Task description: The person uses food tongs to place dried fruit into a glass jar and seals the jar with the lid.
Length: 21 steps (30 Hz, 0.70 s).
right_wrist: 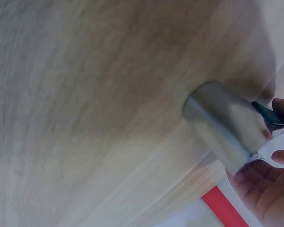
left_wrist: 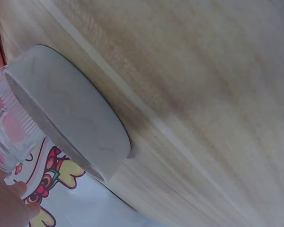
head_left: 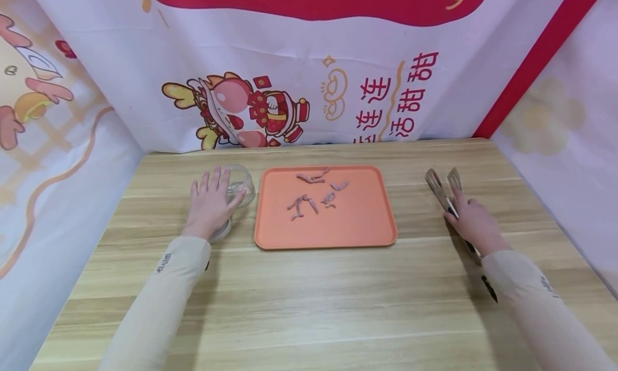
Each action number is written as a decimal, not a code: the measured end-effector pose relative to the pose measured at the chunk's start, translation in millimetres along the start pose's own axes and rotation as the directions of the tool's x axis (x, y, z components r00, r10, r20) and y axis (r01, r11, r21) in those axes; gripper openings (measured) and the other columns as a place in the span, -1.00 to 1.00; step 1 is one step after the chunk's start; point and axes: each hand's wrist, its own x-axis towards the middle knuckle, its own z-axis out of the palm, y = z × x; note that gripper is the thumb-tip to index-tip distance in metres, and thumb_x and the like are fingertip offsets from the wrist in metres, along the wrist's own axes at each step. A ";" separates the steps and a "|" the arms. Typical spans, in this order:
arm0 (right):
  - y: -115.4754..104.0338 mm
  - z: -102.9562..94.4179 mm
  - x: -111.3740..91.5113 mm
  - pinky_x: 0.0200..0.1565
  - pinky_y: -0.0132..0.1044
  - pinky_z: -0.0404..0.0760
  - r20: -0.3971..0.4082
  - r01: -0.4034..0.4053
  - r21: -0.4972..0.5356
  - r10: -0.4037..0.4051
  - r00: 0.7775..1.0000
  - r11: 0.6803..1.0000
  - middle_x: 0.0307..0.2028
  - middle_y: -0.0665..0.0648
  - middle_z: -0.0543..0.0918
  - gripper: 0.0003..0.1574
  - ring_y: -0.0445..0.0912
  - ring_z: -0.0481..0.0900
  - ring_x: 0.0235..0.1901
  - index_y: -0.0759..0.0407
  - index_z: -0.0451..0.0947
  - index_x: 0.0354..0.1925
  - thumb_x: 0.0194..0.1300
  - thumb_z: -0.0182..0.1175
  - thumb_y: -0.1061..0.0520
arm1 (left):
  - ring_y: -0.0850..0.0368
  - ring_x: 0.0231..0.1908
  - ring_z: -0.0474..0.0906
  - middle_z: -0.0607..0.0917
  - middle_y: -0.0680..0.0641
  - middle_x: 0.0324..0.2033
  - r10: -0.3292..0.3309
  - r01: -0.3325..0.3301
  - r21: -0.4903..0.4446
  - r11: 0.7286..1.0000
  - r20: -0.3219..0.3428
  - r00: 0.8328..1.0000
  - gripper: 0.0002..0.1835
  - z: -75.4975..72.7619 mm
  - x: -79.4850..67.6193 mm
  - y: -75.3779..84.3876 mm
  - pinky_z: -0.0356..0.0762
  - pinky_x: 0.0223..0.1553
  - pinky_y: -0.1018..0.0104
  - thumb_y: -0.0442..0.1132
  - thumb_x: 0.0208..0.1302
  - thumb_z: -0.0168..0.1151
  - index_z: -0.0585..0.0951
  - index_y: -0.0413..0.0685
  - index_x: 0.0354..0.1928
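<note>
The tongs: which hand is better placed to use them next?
Probably the right hand: it grips the tongs, while the left hand is on the orange tray's other side, at the clear bowl.

Tongs (head_left: 438,189) shiny metal; bowl (head_left: 248,190) clear, glossy; tray (head_left: 359,218) smooth, plastic-looking; tabletop (head_left: 328,306) wood-grained.

the table (head_left: 309,301) (wood-grained, pale) carries an orange tray (head_left: 354,226), a clear bowl (head_left: 247,193) and a grey dish (left_wrist: 71,111).
</note>
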 end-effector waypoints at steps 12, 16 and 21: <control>0.4 3.0 -2.1 -0.28 0.35 0.46 -0.195 0.054 0.094 -0.035 0.980 0.994 -0.16 0.70 0.40 -0.36 0.54 0.46 -0.26 0.60 0.16 0.13 0.25 0.15 0.23 | -0.41 0.45 -0.23 -0.09 -0.34 0.48 0.006 -0.006 0.009 1.000 0.016 1.000 -0.14 -2.0 -0.7 1.4 -0.28 0.41 -0.37 0.29 0.41 -0.30 -0.11 -0.16 0.50; -1.4 -1.1 -1.1 -0.20 0.34 0.46 -0.266 0.096 0.110 -0.064 0.962 0.989 -0.16 0.66 0.44 -0.44 0.51 0.47 -0.21 0.65 0.27 0.05 0.21 0.18 0.28 | -0.41 0.44 -0.17 -0.04 -0.35 0.47 0.010 -0.010 0.012 1.000 0.005 1.000 -0.15 -3.2 0.1 1.1 -0.25 0.41 -0.37 0.28 0.41 -0.30 -0.08 -0.18 0.50; -7.4 -6.6 0.4 -0.15 0.30 0.46 -0.336 0.121 0.118 -0.075 0.939 0.986 -0.16 0.57 0.45 -0.49 0.47 0.48 -0.18 0.56 0.36 0.03 0.15 0.24 0.33 | -0.40 0.43 -0.10 0.02 -0.37 0.45 0.005 -0.005 -0.005 1.000 -0.023 1.000 -0.14 -3.8 3.0 1.3 -0.23 0.41 -0.36 0.30 0.42 -0.34 -0.04 -0.22 0.48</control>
